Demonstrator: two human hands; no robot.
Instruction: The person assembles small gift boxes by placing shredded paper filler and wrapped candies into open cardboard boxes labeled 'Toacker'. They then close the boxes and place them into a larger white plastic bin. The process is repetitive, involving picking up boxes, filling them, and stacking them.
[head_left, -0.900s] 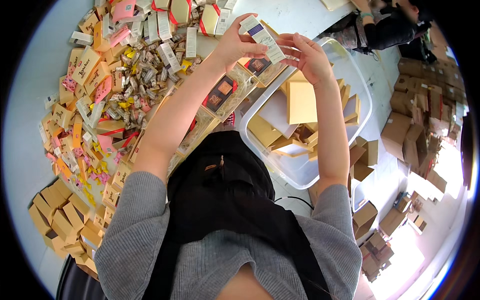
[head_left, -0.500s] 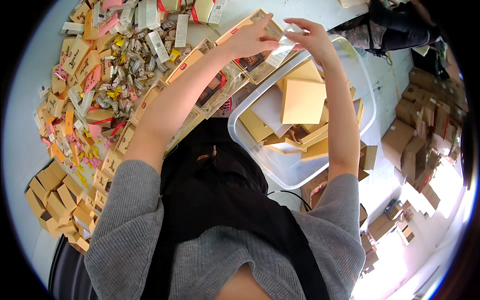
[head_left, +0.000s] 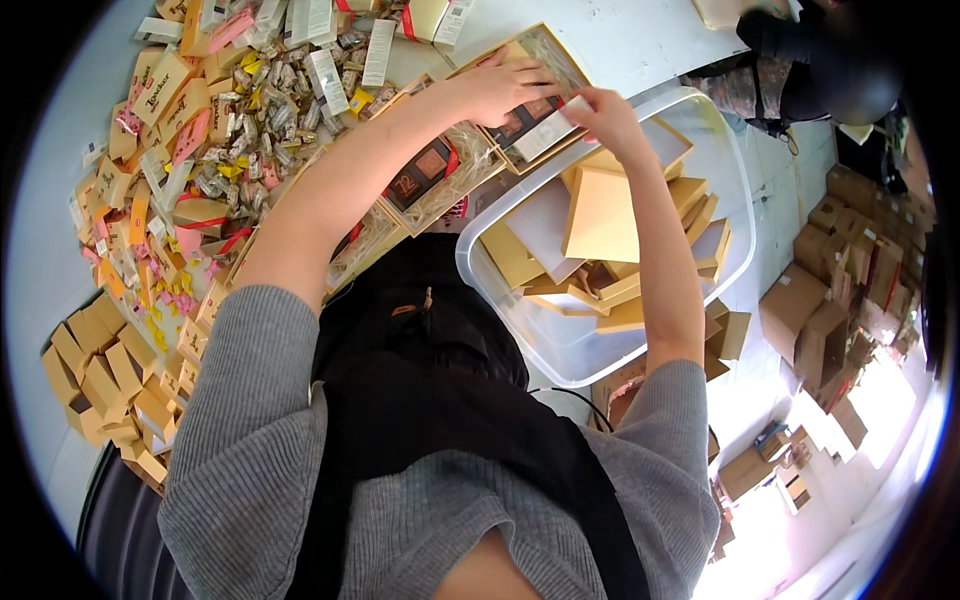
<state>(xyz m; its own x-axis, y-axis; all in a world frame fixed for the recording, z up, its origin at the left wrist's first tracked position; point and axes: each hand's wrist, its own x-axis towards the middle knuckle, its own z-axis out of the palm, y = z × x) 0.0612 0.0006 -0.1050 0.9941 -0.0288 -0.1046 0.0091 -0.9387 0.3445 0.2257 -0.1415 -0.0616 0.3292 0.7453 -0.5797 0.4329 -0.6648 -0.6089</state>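
An open yellow gift box (head_left: 478,66) lined with pale shredded filler lies at the top middle. My left hand (head_left: 505,88) reaches over it, fingers stretched out, resting on the contents with nothing gripped. Beneath those fingers is a dark box with brown squares (head_left: 512,127). Along the gift box's right end lies a slim white box (head_left: 543,138). My right hand (head_left: 610,122) is closed, thumb and fingers pinching the far end of this white box. Nearer me, another open gift box holds filler and a dark box with brown squares (head_left: 425,172) beside red ribbon.
Right of the gift boxes, a clear plastic tub (head_left: 463,262) holds yellow lids and trays. A pile of wrapped sweets (head_left: 250,130) and cartons covers the left. Open small cartons (head_left: 105,375) are stacked lower left. A person (head_left: 750,90) is at the upper right; brown cartons (head_left: 800,285) stand below.
Both hands have come down from above the gift box onto its contents. My left hand has moved left and flattened. My right hand has closed at the white box's end.
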